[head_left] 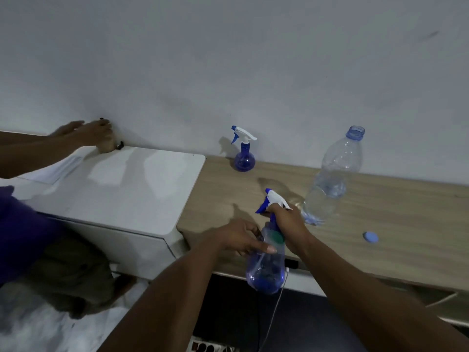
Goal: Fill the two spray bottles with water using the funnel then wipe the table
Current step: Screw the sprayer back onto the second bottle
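Observation:
I hold a blue spray bottle (266,268) in the air just off the table's front edge. My right hand (289,224) grips its neck below the white and blue trigger head. My left hand (238,237) rests on the bottle's upper body, fingers curled around it. A second blue spray bottle (244,154) stands upright at the back of the wooden table (380,224), by the wall. A large clear water bottle (330,179) stands open on the table, with a little water at its bottom. Its blue cap (371,236) lies to its right. No funnel or cloth is in sight.
A white printer-like box (121,184) stands left of the table. Another person's hand (88,134) reaches to the wall behind it, and that person crouches at the left. A power strip (210,348) and cables lie on the floor below.

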{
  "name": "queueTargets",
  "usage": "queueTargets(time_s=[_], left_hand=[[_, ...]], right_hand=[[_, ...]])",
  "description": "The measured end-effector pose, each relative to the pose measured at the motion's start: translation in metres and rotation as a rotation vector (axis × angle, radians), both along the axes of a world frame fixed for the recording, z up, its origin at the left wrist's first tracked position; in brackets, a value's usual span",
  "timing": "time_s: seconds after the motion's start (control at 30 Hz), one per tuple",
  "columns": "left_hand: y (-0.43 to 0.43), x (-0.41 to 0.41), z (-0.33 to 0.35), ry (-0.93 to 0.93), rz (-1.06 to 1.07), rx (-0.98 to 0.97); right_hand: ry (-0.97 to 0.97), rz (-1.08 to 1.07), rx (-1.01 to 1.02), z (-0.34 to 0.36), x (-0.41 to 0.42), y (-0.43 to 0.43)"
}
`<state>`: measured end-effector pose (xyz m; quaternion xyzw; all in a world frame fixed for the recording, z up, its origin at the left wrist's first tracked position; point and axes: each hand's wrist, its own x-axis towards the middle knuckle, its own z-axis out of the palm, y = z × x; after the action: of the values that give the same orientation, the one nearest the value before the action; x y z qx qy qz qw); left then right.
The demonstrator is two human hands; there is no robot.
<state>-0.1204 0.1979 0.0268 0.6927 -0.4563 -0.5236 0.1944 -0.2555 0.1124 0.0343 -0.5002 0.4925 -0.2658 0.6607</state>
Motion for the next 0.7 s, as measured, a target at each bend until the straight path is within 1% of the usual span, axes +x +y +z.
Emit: queueTargets(time_s=[0.07, 0.2, 0.3, 0.43, 0.57, 0.7], left_hand=[[0.015, -0.016, -0.001, 0.000, -0.014, 0.056], [0.038, -0.045, -0.002, 0.099, -0.044, 0.122], [0.049, -0.065, -0.003, 0.106, -0.039, 0.169], [0.057, -0.084, -0.002, 0.121, -0.036, 0.182], [0.060, -0.088, 0.000, 0.110, -0.038, 0.181], [0.058, -0.088, 0.003, 0.118, -0.027, 0.186]], right_hand=[[-0.025, 0.024, 0.009, -0.006, -0.014, 0.014], [-0.038, 0.041, 0.034, -0.014, -0.041, 0.034], [0.031, 0.031, 0.007, -0.017, -0.058, 0.043], [0.125, 0.016, -0.054, -0.018, -0.070, 0.049], [0.116, 0.017, -0.056, -0.018, -0.075, 0.053], [0.165, 0.003, -0.100, -0.016, -0.075, 0.051]])
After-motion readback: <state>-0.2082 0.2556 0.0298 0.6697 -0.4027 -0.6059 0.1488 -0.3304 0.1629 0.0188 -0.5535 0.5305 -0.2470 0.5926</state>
